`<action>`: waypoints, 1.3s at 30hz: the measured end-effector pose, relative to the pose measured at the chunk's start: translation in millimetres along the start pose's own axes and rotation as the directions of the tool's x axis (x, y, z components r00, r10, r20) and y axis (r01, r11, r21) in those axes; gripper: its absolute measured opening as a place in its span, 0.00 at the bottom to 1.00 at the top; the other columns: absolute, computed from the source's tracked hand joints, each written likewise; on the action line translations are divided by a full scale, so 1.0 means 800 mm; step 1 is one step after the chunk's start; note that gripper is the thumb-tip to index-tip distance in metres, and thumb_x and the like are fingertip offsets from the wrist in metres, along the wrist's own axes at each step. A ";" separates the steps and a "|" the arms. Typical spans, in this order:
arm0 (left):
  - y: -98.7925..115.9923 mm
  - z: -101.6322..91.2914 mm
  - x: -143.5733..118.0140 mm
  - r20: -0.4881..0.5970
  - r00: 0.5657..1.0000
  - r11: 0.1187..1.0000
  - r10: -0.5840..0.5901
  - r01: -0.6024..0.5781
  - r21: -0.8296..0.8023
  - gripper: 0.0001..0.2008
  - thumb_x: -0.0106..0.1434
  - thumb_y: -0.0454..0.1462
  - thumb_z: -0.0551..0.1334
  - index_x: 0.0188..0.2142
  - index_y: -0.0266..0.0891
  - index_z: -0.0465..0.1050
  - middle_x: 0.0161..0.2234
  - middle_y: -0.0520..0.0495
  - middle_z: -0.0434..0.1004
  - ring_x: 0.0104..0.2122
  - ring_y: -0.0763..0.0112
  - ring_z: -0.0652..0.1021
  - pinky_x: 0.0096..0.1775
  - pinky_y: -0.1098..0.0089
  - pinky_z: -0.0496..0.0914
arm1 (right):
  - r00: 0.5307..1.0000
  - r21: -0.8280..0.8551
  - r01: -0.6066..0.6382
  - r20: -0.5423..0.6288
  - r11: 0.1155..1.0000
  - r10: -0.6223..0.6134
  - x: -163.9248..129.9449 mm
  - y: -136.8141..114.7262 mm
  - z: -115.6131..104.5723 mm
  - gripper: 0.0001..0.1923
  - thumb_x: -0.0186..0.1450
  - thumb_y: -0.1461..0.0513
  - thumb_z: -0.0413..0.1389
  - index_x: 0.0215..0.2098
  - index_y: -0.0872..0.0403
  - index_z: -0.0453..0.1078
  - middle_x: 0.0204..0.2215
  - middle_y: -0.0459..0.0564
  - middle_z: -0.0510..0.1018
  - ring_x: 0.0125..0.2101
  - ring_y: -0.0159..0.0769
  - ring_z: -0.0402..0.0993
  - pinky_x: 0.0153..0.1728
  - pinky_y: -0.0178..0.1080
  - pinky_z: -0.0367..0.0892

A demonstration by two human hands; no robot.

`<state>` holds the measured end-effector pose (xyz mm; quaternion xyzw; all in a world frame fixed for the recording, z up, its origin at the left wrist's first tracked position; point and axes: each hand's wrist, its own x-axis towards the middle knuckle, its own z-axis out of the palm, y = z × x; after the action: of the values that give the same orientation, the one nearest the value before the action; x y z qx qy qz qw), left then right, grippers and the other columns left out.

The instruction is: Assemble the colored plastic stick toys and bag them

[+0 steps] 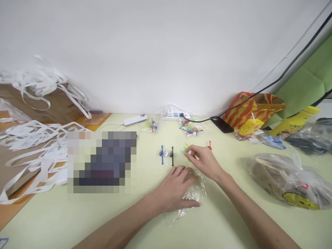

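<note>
On the pale green table, my left hand lies with its fingers spread over a crinkled clear plastic bag. My right hand pinches a small green plastic arrow-shaped piece, partly hidden by the fingertips. Left of it, three similar pieces stand in a row: a blue one, a white one and a black one, each with a small round part at its middle. A red arrow-shaped piece shows behind my right hand, its lower part covered.
At the back are bagged colourful pieces, a power strip, a white phone and a black phone. White straps cover the left side. A plastic-wrapped bundle and a striped paper bag occupy the right.
</note>
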<state>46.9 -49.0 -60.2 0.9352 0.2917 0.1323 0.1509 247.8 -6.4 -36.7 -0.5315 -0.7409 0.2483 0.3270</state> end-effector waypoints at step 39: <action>-0.037 -0.018 0.005 0.041 0.999 0.999 -0.007 0.008 -0.040 0.08 0.73 0.38 0.57 0.49 0.44 0.71 0.40 0.49 0.76 0.42 0.65 0.74 0.46 0.64 0.63 | 0.699 0.491 -0.440 0.713 0.752 -0.056 -0.013 0.058 -0.043 0.18 0.67 0.48 0.59 0.37 0.53 0.64 0.23 0.41 0.72 0.18 0.25 0.60 0.21 0.32 0.53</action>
<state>30.3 -20.3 -57.0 0.9334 0.2894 0.1186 0.1761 305.1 -1.1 -49.7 -0.3381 -0.6158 0.6945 0.1555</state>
